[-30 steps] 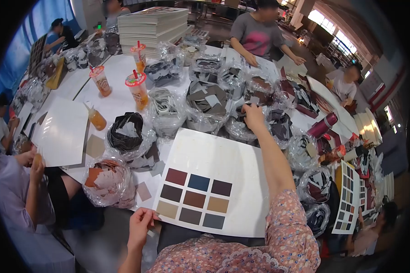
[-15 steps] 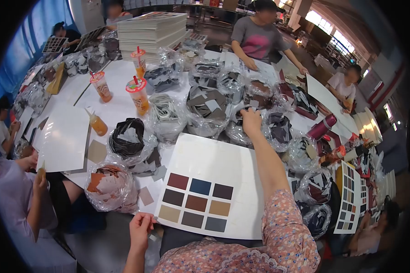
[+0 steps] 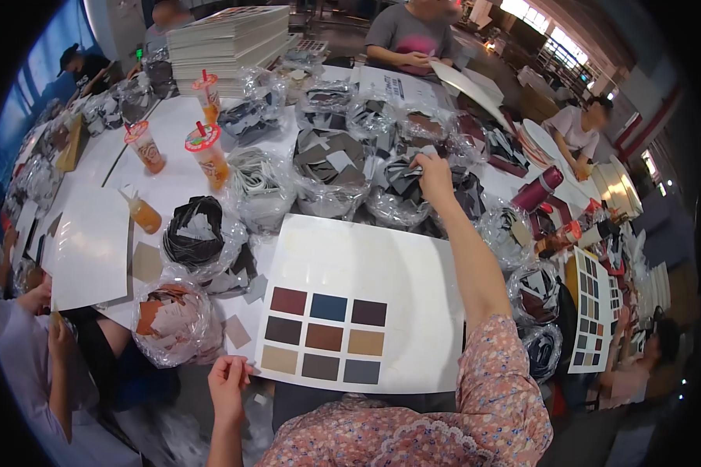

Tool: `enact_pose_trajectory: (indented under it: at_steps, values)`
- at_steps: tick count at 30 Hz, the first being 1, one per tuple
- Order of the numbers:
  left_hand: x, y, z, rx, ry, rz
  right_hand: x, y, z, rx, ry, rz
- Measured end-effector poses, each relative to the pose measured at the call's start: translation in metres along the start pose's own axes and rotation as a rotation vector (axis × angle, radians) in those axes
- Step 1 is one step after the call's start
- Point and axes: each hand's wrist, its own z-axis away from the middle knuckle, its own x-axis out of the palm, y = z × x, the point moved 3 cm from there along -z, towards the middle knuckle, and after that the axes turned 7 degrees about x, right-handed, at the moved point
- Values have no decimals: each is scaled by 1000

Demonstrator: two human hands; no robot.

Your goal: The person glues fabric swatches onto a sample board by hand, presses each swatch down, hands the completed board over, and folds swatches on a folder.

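Note:
A white sample card (image 3: 413, 311) lies tilted in front of me, with three rows of coloured swatches (image 3: 326, 336) on its lower left part. At its lower left corner, my left hand (image 3: 228, 381) is closed with thumb and fingertips on the edge. My right hand (image 3: 435, 177) reaches across the card into a clear plastic bag of dark grey swatches (image 3: 397, 183). Its fingers are pinched on a grey swatch at the top of the bag; the fingertips are partly hidden. Just left stands another bag of brown-grey swatches (image 3: 331, 159).
Drink cups (image 3: 208, 156) and a glue bottle (image 3: 144, 214) stand on the left. Bags of orange scraps (image 3: 175, 323) and black scraps (image 3: 199, 233) sit left of the card. A tall stack of boards (image 3: 230, 50) rises behind. Co-workers sit around the table; a maroon flask (image 3: 537, 189) lies right.
My right hand has risen slightly out of the bag, and dark grey swatches now show beside it. The view has shifted a little. The co-worker opposite has drawn their hands together.

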Motion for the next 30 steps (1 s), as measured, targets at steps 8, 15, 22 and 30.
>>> enact_pose_trajectory:
  at_steps: [8,15,22,30]
  values:
    - [6,5,3,28,-58,-36,-39,6,9,68,46,-205]
    - [19,11,16,58,-74,-37,-133,15,24,102,97,-191]
    - [22,7,11,108,-88,-41,-226,41,144,239,32,-92]
    - [62,16,10,137,-245,-69,-165,83,313,-29,-289,424]
